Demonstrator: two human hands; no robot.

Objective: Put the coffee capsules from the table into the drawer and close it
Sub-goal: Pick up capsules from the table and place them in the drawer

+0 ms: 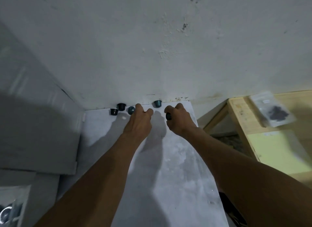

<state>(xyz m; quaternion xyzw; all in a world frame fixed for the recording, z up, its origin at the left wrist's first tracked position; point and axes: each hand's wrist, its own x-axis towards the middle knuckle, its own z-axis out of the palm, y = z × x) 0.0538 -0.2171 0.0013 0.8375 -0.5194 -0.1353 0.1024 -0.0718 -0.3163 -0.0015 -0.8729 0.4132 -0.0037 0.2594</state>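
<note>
Nearest the person, two bare forearms stretch forward over a white table. At its left stand stacked white boxes, their flaps shut, so their contents are hidden. At its right is an open wooden frame; something grey and speckled lies deep inside it, too blurred to name. On the frame's far ledge lies a clear plastic bag with a dark clump in it.

Further on, both hands are near the table's far end. The right hand is curled around a dark capsule, which shows between thumb and fingers. The left hand is beside it, thumb out and fingers bent down. A teal capsule on its side lies against those fingers on their left; whether they grip it or only touch it cannot be told.

Beyond the hands, three more capsules stand rim up on the table. The front black capsule and the back black capsule are just left of the left hand. The upright teal capsule is between the two hands, against the scuffed white wall.
</note>
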